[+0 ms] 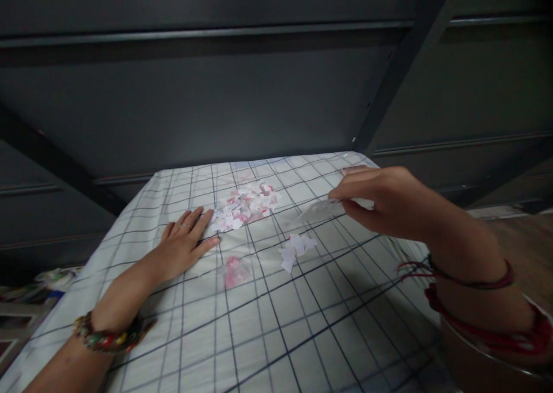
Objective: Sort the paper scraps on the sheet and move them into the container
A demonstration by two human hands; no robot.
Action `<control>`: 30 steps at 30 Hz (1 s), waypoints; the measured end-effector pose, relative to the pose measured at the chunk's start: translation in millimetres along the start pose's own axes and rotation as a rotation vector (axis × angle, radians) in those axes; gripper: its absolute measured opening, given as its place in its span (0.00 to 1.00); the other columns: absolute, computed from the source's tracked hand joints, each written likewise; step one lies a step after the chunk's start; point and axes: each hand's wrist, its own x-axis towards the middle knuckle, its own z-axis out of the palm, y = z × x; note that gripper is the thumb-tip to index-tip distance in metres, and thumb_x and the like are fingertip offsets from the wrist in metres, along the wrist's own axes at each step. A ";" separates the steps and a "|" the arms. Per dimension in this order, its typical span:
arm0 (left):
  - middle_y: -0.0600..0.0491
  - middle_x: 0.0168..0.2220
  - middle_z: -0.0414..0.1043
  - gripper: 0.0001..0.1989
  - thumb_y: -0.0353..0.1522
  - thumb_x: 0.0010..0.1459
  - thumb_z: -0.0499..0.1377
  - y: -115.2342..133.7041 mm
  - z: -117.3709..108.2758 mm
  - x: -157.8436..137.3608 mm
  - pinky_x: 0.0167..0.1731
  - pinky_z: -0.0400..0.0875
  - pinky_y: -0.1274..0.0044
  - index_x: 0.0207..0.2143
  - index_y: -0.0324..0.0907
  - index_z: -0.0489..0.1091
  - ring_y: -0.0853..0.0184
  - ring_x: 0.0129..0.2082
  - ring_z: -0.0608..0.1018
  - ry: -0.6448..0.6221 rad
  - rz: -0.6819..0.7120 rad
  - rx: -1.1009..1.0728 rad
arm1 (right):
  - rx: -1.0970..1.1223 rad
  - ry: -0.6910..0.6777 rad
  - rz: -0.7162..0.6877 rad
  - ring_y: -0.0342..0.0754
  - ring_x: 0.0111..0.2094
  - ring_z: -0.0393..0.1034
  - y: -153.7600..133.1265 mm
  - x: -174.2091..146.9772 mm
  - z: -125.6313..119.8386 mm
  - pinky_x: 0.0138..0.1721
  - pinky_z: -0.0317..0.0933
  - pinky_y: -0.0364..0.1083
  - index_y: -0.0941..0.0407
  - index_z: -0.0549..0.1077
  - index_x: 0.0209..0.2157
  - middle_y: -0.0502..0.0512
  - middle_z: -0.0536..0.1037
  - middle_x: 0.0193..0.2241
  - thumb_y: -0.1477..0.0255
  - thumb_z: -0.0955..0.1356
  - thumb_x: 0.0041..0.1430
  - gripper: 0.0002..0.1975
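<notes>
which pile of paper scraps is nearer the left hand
The larger pile, its scraps white and pink, beside the left hand; the smaller pile lies farther off.

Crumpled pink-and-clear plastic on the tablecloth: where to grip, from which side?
Probably pinch the pink-and-clear plastic by its bunched pink middle, from above: it lies on the checked tablecloth with nothing covering it, and its clear edge looks filmy.

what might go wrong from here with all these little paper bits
1. The left hand lies spread on the checked cloth right by the pile of scraps; a careless slide might scatter them.
2. The right hand pinches a thin translucent sheet near the smaller cluster of scraps; a quick sweep could brush or fan them away.
</notes>
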 end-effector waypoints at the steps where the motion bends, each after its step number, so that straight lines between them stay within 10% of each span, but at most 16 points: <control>1: 0.43 0.65 0.39 0.35 0.50 0.61 0.36 0.7 -0.6 -0.1 0.57 0.45 0.56 0.65 0.40 0.40 0.51 0.63 0.45 -0.005 -0.005 -0.001 | -0.006 -0.014 -0.004 0.44 0.25 0.63 -2.5 2.4 2.3 0.28 0.54 0.44 0.56 0.70 0.21 0.51 0.70 0.20 0.79 0.60 0.51 0.11; 30: 0.44 0.66 0.36 0.37 0.51 0.60 0.37 -0.9 0.3 -4.5 0.57 0.44 0.56 0.65 0.40 0.40 0.51 0.64 0.43 -0.019 -0.026 -0.014 | 0.067 0.174 -0.300 0.44 0.28 0.64 -50.1 18.8 26.9 0.31 0.59 0.44 0.59 0.71 0.33 0.54 0.74 0.25 0.80 0.60 0.56 0.10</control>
